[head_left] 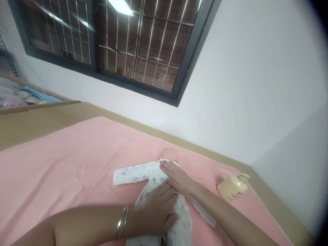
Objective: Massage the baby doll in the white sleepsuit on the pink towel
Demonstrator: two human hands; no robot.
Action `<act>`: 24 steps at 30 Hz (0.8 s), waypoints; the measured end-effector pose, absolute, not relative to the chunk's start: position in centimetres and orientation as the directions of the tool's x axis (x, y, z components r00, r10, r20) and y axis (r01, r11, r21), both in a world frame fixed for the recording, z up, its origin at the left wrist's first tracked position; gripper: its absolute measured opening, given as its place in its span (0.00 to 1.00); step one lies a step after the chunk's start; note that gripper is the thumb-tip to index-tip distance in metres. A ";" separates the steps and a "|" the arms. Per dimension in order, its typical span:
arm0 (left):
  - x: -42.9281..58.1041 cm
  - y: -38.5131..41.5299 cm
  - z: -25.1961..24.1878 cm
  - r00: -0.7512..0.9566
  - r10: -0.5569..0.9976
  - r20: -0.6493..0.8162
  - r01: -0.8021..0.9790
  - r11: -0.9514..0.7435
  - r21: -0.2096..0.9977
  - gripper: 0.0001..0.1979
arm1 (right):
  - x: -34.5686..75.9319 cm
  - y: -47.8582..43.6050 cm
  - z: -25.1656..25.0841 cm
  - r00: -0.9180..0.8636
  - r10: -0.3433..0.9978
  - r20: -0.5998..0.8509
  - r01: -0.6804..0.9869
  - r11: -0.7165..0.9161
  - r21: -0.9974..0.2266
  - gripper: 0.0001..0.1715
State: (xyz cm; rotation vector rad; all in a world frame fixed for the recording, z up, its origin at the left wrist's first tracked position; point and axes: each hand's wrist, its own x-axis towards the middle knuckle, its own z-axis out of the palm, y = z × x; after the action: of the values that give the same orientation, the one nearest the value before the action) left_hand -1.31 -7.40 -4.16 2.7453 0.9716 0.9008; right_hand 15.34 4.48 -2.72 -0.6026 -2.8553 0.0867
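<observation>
**Item: doll (pixel 169 154) in white garment (pixel 153 177), laid out on pink blanket (pixel 77 164).**

Location: on its back near the far edge of the blanket, head towards the wall, directly in front of you. The blanket covered a tan tabletop (pixel 30 126).

Hands: your left hand (pixel 159 208), two bangles (pixel 121 222) at the wrist, lay flat and open over the lower body. Your right hand (pixel 178 177) lay flat and open across the chest, fingertips near the neckline. The two were just beside each other, palms down, gripping nothing.

Handling note (judgement): the step looked like pressing the garment smooth over the body.
- Broad, light palm pressure would suit it.
- Stroke outwards from the middle so creases run off towards the sleeves.
- One hand should steady the chest so the doll did not slide on the blanket.

Appearance:
- Garment of soft white cloth with a small scattered print.
- One sleeve (pixel 128 174) spread out flat to your left.
- The other sleeve partly hidden under your right forearm.
- The head bare and pale pink, with its features not readable.
- The lower end of the garment ran out of view.

Adjacent: a cream container (pixel 232 187) lay tipped on the blanket to your right, apart from the doll.
</observation>
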 end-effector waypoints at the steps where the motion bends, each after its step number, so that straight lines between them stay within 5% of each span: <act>1: -1.3 -7.4 -4.3 0.620 0.598 0.508 0.548 -0.793 0.266 0.12 | 15.4 4.5 -2.6 -0.891 0.410 0.198 0.396 0.912 -0.106 0.32; 11: -1.3 -7.3 -4.4 0.625 0.581 0.521 0.542 -0.804 0.246 0.11 | 16.1 4.6 -3.5 -0.846 0.435 0.307 0.426 0.899 -0.102 0.38; 24: -1.1 -7.2 -4.8 0.618 0.584 0.526 0.547 -0.800 0.245 0.14 | 16.0 4.7 -4.3 -0.846 0.436 0.307 0.407 0.900 -0.155 0.31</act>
State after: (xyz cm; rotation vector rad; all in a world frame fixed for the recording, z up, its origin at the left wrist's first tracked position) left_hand -1.11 -7.21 -4.78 2.7715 0.9696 0.9348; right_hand 16.00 4.74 -4.26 -0.6242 -2.7280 0.1197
